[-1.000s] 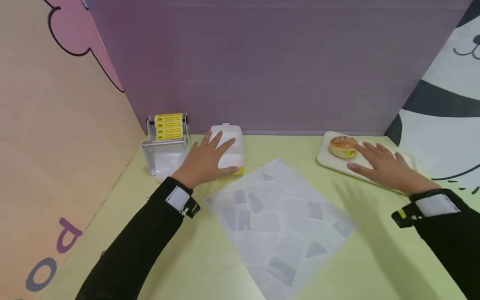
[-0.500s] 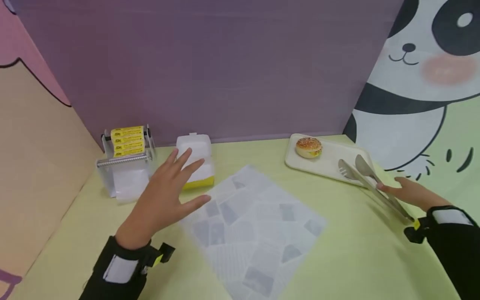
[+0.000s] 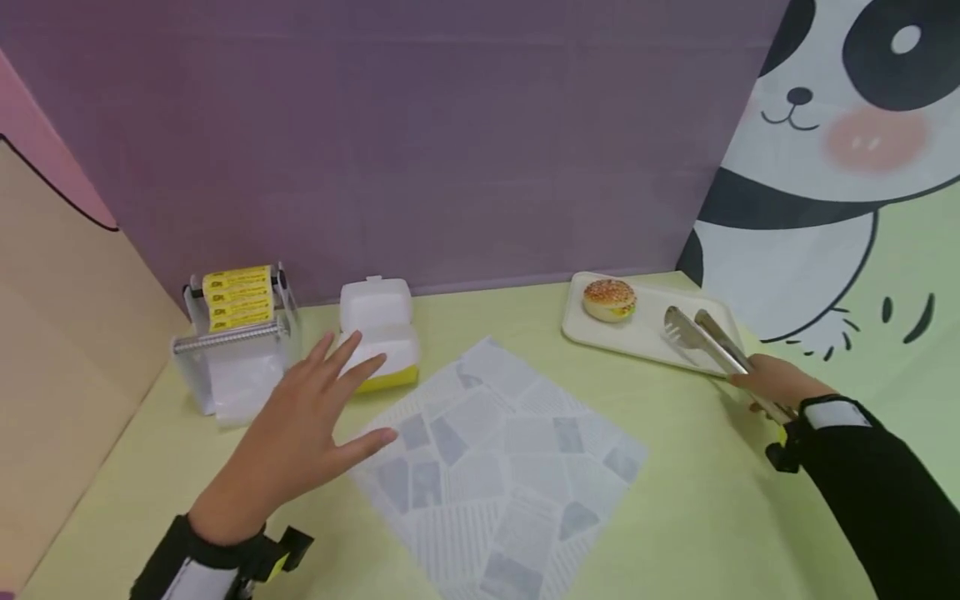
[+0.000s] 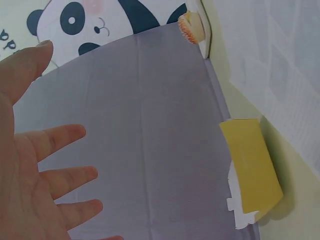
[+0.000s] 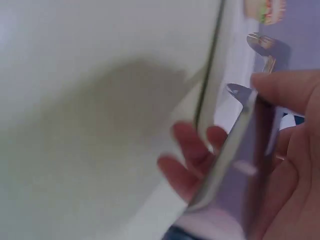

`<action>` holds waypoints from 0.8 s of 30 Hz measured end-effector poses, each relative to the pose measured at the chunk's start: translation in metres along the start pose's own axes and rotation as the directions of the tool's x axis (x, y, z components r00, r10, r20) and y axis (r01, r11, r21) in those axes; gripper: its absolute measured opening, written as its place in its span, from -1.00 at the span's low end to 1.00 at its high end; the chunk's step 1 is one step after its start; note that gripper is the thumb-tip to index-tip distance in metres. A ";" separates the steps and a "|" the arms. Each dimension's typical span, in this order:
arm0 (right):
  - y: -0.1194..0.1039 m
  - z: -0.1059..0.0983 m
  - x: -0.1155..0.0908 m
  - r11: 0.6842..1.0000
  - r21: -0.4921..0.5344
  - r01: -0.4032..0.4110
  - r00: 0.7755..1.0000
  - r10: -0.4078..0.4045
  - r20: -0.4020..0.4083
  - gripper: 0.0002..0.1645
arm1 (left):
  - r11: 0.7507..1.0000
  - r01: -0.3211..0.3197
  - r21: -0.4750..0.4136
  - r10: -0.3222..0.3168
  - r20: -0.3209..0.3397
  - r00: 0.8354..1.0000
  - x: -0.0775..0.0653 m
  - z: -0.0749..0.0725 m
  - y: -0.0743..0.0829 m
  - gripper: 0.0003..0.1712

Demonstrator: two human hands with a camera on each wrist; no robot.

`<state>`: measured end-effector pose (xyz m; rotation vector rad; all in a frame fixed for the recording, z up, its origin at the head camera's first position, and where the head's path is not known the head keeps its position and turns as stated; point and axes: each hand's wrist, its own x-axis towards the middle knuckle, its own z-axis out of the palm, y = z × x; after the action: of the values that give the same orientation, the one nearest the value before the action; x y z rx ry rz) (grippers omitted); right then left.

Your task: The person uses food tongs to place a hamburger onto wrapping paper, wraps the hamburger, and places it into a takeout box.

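Note:
My right hand (image 3: 783, 385) grips metal serving tongs (image 3: 703, 342) near their handle end, with the thumb on top. Their two tips, one slotted, stand apart over the right part of a cream tray (image 3: 652, 302). A sesame-bun burger (image 3: 609, 300) sits at the tray's left end. In the right wrist view the tongs (image 5: 245, 150) lie between thumb and fingers. My left hand (image 3: 296, 429) holds nothing, its fingers spread above the table. Just beyond its fingertips stands a white clamshell box (image 3: 375, 304) with a yellow band; the fingers partly cover it.
A newspaper-print paper sheet (image 3: 510, 450) lies flat, turned cornerwise, in the middle of the table. At the back left stands a dispenser (image 3: 225, 342) with a roll of yellow labels (image 3: 238, 293). A purple wall (image 3: 420, 150) closes off the back.
My right hand has come back from over the tray and taken hold of the tongs, whose tips are now closer together. My left hand has drawn back from the box. The view has turned right.

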<state>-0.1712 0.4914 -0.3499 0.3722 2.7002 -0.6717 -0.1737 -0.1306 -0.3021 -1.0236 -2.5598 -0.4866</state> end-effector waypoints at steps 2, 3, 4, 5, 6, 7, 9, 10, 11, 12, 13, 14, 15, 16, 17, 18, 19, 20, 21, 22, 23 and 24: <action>-0.013 0.001 0.000 0.986 0.164 -0.004 0.999 -0.002 0.038 -0.31 | 1.000 0.001 0.010 -0.001 0.036 0.999 -0.001 0.004 -0.002 -0.16; -0.019 0.003 0.000 0.970 0.244 -0.018 0.999 0.005 0.052 -0.31 | 1.000 0.000 0.013 -0.001 0.058 0.998 -0.002 0.007 -0.002 -0.16; -0.026 0.004 0.001 0.951 0.309 -0.021 0.998 0.001 0.064 -0.28 | 1.000 -0.005 0.018 0.003 0.080 0.997 -0.002 0.011 -0.003 -0.17; -0.031 0.006 0.002 0.937 0.347 -0.022 0.997 -0.003 0.071 -0.25 | 1.000 -0.012 0.021 0.010 0.098 0.995 -0.003 0.014 -0.004 -0.17; -0.037 0.007 0.003 0.926 0.376 -0.025 0.997 -0.003 0.075 -0.22 | 1.000 -0.021 0.024 0.018 0.118 0.993 -0.003 0.017 -0.004 -0.17; -0.042 0.009 0.004 0.916 0.399 -0.027 0.997 -0.003 0.075 -0.19 | 0.999 -0.033 0.029 0.029 0.136 0.990 -0.004 0.021 -0.005 -0.17; -0.051 0.012 0.008 0.902 0.431 -0.024 0.997 -0.011 0.079 -0.14 | 0.999 -0.047 0.022 0.042 0.178 0.983 -0.006 0.027 -0.007 -0.17; -0.054 0.013 0.010 0.900 0.436 -0.021 0.996 -0.017 0.083 -0.12 | 0.999 -0.052 0.017 0.047 0.199 0.979 -0.007 0.029 -0.008 -0.17; -0.057 0.014 0.012 0.897 0.440 -0.027 0.996 -0.014 0.089 -0.11 | 0.998 -0.054 0.009 0.051 0.221 0.974 -0.008 0.032 -0.008 -0.17; -0.060 0.015 0.015 0.893 0.448 -0.033 0.995 -0.011 0.095 -0.12 | 0.998 -0.055 -0.001 0.053 0.242 0.969 -0.009 0.034 -0.009 -0.16; -0.063 0.015 0.017 0.887 0.460 -0.045 0.995 -0.003 0.102 -0.13 | 0.998 -0.057 -0.012 0.058 0.258 0.964 -0.009 0.035 -0.009 -0.16; -0.066 0.015 0.020 0.880 0.472 -0.056 0.994 0.005 0.110 -0.15 | 0.998 -0.057 -0.024 0.061 0.271 0.961 -0.010 0.037 -0.009 -0.16; -0.068 0.014 0.022 0.872 0.485 -0.073 0.993 0.016 0.119 -0.16 | 0.998 -0.059 -0.031 0.065 0.280 0.958 -0.010 0.038 -0.009 -0.15; -0.071 0.013 0.024 0.867 0.491 -0.086 0.991 0.026 0.128 -0.17 | 0.997 -0.064 -0.037 0.072 0.282 0.957 -0.010 0.039 -0.009 -0.15; -0.073 0.012 0.027 0.862 0.498 -0.098 0.990 0.034 0.137 -0.17 | 0.997 -0.068 -0.041 0.077 0.281 0.957 -0.010 0.040 -0.008 -0.15; -0.075 0.010 0.029 0.857 0.504 -0.106 0.989 0.037 0.145 -0.17 | 0.996 -0.072 -0.044 0.082 0.280 0.957 -0.009 0.041 -0.008 -0.14; -0.077 0.009 0.030 0.854 0.508 -0.110 0.988 0.037 0.152 -0.18 | 0.996 -0.076 -0.041 0.085 0.278 0.957 -0.009 0.041 -0.007 -0.14; -0.079 0.007 0.032 0.853 0.509 -0.113 0.986 0.035 0.160 -0.17 | 0.996 -0.074 -0.039 0.082 0.277 0.957 -0.008 0.041 -0.007 -0.14; -0.081 0.006 0.034 0.854 0.508 -0.111 0.986 0.029 0.167 -0.17 | 0.997 -0.069 -0.036 0.076 0.275 0.958 -0.008 0.040 -0.007 -0.14; -0.084 0.005 0.036 0.856 0.505 -0.108 0.985 0.022 0.172 -0.18 | 0.998 -0.063 -0.030 0.069 0.272 0.960 -0.007 0.039 -0.008 -0.14; -0.086 0.004 0.038 0.856 0.505 -0.109 0.984 0.020 0.178 -0.18 | 0.998 -0.056 -0.023 0.061 0.268 0.962 -0.006 0.037 -0.009 -0.14; -0.088 0.003 0.040 0.855 0.507 -0.109 0.983 0.016 0.184 -0.17 | 0.999 -0.049 -0.018 0.051 0.263 0.963 -0.006 0.035 -0.010 -0.14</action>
<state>-0.2358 0.4213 -0.3314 0.5005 2.2962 -1.3471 -0.1831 -0.1257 -0.3380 -1.2277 -2.7551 -0.3728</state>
